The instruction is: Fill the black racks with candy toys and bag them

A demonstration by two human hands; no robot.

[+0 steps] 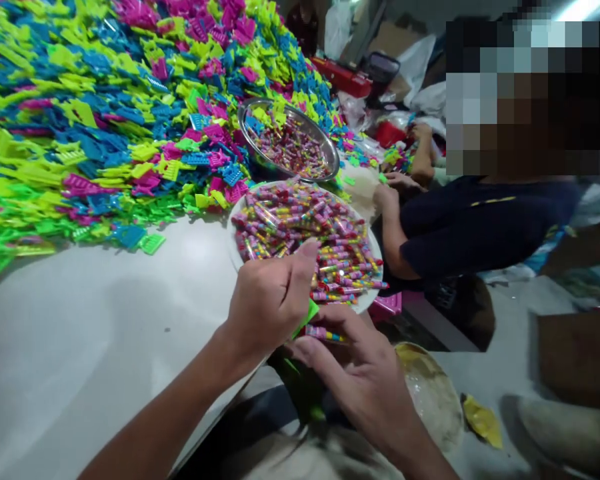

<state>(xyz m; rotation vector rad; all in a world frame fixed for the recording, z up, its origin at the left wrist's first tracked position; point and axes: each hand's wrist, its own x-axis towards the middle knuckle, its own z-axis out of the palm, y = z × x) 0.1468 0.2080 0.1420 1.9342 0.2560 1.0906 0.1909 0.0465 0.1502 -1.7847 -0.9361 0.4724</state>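
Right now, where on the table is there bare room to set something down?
The table is bare at its near left, bordered by the plastic pile behind, the plate of candy rolls to the right and the left hand with a green piece. Crowded: the pile, the steel bowl, and the plate edge where the right hand pinches a candy roll.
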